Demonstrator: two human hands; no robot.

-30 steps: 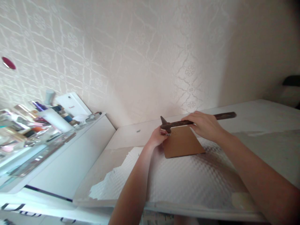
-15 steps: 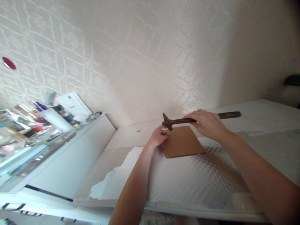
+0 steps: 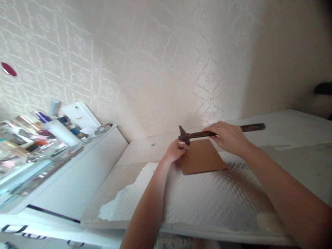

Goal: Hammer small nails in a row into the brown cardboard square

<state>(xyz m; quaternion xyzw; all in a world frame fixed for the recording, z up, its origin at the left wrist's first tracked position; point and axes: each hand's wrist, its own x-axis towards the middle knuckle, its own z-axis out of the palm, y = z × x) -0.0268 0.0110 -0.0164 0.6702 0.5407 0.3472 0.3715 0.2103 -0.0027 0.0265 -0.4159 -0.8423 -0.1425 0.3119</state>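
Note:
My right hand (image 3: 228, 138) is wrapped round the wooden handle of a dark, rusty hammer (image 3: 193, 135). The hammer head hovers just above the far left corner of a brown board (image 3: 202, 157). My left hand (image 3: 175, 152) is pinched at that corner, right under the hammer head, on something small that I cannot make out. Tiny dark dots mark the board near the fingers. The board lies flat on a white textured sheet (image 3: 207, 197).
The sheet covers a worn white table (image 3: 290, 138) against a patterned wall. To the left stands a white cabinet (image 3: 77, 173) holding a glass tray with several cosmetics bottles and tubes (image 3: 38, 135). A small dark speck (image 3: 153, 144) lies on the table.
The hammer head rose slightly off the board corner and has stayed hovering there. My left hand has kept its pinch in the same place.

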